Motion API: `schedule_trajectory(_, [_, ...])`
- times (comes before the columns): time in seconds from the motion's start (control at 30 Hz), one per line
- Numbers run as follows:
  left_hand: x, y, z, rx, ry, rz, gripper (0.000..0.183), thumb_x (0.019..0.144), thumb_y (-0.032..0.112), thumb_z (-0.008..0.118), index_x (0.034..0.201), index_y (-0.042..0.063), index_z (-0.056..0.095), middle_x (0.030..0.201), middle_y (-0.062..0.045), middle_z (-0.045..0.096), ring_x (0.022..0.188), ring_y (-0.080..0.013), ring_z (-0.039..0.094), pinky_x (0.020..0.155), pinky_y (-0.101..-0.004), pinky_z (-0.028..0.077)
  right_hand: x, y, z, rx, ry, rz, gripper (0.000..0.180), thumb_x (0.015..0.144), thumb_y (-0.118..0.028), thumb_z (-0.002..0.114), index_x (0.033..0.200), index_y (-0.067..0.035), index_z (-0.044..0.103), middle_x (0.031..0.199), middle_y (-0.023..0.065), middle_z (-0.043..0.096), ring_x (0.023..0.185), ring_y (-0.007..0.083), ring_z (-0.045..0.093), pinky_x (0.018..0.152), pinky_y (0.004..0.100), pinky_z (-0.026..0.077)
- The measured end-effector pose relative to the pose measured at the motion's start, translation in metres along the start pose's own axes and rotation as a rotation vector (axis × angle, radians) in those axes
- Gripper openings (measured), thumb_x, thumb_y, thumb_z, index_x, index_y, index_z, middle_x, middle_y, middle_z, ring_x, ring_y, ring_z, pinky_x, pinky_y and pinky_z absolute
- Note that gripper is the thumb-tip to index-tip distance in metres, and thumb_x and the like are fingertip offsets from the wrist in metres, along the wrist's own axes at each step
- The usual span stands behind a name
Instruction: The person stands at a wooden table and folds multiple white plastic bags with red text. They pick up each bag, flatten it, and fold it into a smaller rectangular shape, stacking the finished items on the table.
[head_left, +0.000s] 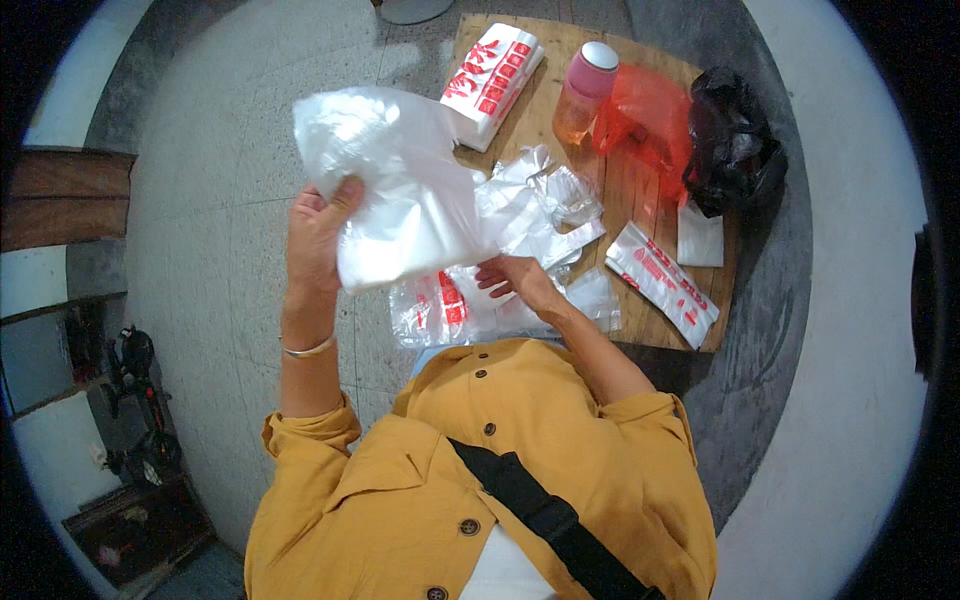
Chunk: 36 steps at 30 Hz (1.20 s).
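Note:
My left hand (324, 232) grips a translucent white plastic bag (409, 195), thumb on top, and holds it up to the left of the wooden table. At the lower right corner of this bag is my right hand (525, 281), its fingers slightly curled. Whether those fingers pinch the corner is not clear. Beneath the right hand lies a clear plastic package with red print (442, 306), near the table's front edge. Crumpled translucent carrier bags (532, 202) are heaped just beyond it, partly covered by the raised bag.
The wooden table (652, 292) also bears a red-printed white bag pack (491, 82), a pink-topped bottle (589, 90), a red plastic bag (649, 120), a black plastic bag (731, 142), a folded printed bag (664, 281) and a small white packet (700, 236). A scooter (142, 405) stands far left.

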<state>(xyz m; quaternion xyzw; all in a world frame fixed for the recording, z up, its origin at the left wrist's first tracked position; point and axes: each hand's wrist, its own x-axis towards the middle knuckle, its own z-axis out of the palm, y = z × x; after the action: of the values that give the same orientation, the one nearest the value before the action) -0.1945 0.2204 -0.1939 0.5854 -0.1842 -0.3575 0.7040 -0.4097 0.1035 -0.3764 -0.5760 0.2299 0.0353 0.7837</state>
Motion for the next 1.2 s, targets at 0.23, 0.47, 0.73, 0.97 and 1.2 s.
schedule_trajectory(0.23, [-0.015,-0.032,0.036,-0.216,-0.1,-0.165,0.032,0.083,0.016,0.064,0.109,-0.001,0.054,0.1,-0.009,0.063,0.085,-0.016,0.063,0.071,-0.0277,0.054,0.0,0.008,0.022,-0.533,-0.028,-0.205,0.052,0.093,-0.041,0.041,0.13,-0.004,0.042,0.124,0.014,0.051,0.117,0.0259,0.045,0.102,0.0349,0.032])
schedule_trajectory(0.47, [-0.025,-0.137,0.023,-0.265,-0.182,-0.508,0.043,0.085,0.007,0.058,0.124,0.002,0.042,0.116,-0.01,0.055,0.103,-0.0203,0.055,0.091,-0.0346,0.047,0.011,0.037,-0.061,0.579,0.412,-0.322,0.052,0.093,-0.042,0.042,0.129,-0.004,0.042,0.12,0.0137,0.053,0.115,0.0264,0.047,0.1,0.0358,0.034])
schedule_trajectory(0.73, [-0.035,-0.17,0.039,-0.407,-0.164,-0.457,0.046,0.086,0.007,0.056,0.127,0.004,0.035,0.118,-0.008,0.051,0.107,-0.0193,0.052,0.093,-0.0348,0.045,-0.001,0.017,-0.096,0.882,0.199,-0.438,0.052,0.092,-0.043,0.043,0.128,-0.006,0.042,0.116,0.0134,0.055,0.112,0.0271,0.048,0.099,0.0368,0.036])
schedule_trajectory(0.97, [-0.025,-0.225,0.048,-0.392,-0.006,-0.452,0.043,0.086,0.001,0.052,0.126,0.006,0.035,0.117,-0.01,0.05,0.104,-0.0216,0.053,0.089,-0.036,0.047,-0.011,0.091,-0.085,0.947,0.721,0.098,0.035,0.09,-0.032,0.044,0.114,-0.007,0.05,0.1,0.011,0.058,0.079,0.0238,0.058,0.065,0.0397,0.051])
schedule_trajectory(1.2, [-0.031,-0.237,0.052,-0.28,0.137,-0.508,0.043,0.084,-0.004,0.049,0.123,0.006,0.036,0.113,-0.011,0.051,0.101,-0.0247,0.054,0.086,-0.0389,0.049,-0.065,0.046,0.014,-0.611,0.788,-0.315,0.065,0.065,-0.015,0.07,0.121,-0.002,0.039,0.12,0.0178,0.041,0.109,0.0304,0.042,0.097,0.046,0.032])
